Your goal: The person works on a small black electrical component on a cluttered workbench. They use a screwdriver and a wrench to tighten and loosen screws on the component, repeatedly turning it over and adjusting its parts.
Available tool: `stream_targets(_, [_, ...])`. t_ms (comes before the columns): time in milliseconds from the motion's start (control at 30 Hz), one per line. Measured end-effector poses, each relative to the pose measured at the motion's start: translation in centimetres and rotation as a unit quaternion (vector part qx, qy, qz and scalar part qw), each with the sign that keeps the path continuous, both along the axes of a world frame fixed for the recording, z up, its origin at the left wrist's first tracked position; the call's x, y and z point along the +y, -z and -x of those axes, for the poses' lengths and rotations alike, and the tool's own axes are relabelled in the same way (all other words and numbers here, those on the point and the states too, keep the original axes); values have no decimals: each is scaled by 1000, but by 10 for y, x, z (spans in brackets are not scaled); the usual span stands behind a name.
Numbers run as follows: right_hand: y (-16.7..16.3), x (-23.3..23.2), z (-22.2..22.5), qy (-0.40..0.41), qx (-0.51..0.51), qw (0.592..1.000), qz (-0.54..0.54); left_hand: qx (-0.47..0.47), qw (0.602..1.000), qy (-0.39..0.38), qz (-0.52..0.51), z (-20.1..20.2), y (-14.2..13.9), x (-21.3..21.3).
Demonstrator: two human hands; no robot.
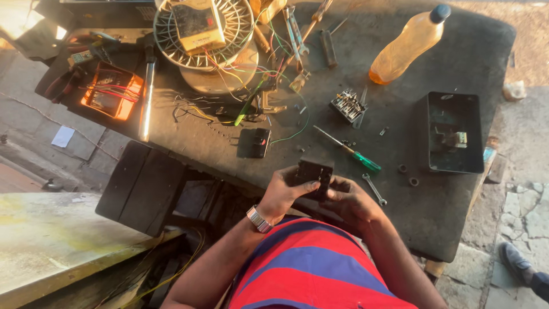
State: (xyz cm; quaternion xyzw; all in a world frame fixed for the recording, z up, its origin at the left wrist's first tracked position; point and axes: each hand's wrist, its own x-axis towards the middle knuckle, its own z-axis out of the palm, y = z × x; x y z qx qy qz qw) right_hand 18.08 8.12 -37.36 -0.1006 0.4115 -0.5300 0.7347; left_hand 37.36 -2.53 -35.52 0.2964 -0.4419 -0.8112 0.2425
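Seen from the head camera, a person in a red-and-blue striped shirt holds a small black boxy part just above the near edge of a dark, grimy bench, close to the body where both hands can steady it. The left hand, a metal watch on its wrist, has its grip closed around the part's left side, fingers laid across the front face. The right hand cups the part from the right and below, its grip closed on it too, so the piece sits braced between the two palms.

Tools lie within easy reach: a green-handled screwdriver just beyond the hands, a small spanner beside the right hand, and loose nuts near an open black metal box. A small finned metal block and a black switch-like piece rest mid-bench. Farther back, a round wire fan guard with a tangle of coloured wires and an orange-lit open casing sit pushed aside. A plastic bottle of amber liquid lies on its side at the far right.
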Motion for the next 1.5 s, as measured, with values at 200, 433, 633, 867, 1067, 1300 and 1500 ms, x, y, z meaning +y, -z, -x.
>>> stream_targets(200, [15,0,-29,-48,-8,998,-47,-4,997,-23,-67,-32,29,10])
stream_targets(433, [18,-19,-58,-42,74,995,-58,-39,992,-103,-60,-65,43,1])
stream_targets(633, [9,-57,-65,-21,260,965,-5,-38,982,-163,-86,-86,52,-11])
stream_targets(867, [7,-119,-33,-76,714,667,202,-36,963,-252,-87,-133,40,-50])
stream_targets(1067, [8,-136,-30,-143,725,632,233,-69,957,-261,-102,-169,32,-81])
stream_targets(1300, [10,-142,-30,-166,741,599,254,-21,962,-251,-107,-161,31,-92])
stream_targets(1500, [21,-132,-44,-77,706,679,186,-3,979,-179,-100,-134,29,-89])
